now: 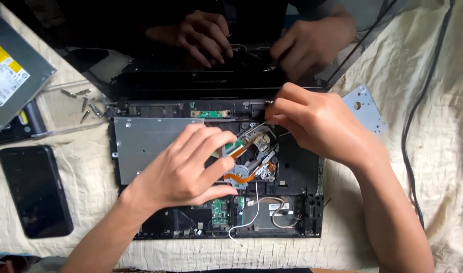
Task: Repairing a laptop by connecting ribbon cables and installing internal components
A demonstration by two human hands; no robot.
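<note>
- An opened black laptop base (155, 230) with bare circuit boards and orange ribbon cables lies on a cream cloth-covered tabletop (444, 167), its dark screen tilted up at the far edge.
- The left hand (183, 169) rests over the middle of the laptop base, fingers loosely curled and pressing down beside the orange ribbons.
- The right hand (317, 124) sits at the base's far right corner, fingertips pressed together, pinching a small silver screw (268, 101).
- Left of the laptop base lie loose grey screws (85, 106), a silver optical drive (11, 71) and a black smartphone (35, 189).
- A perforated grey metal bracket (365, 107) lies right of the base.
</note>
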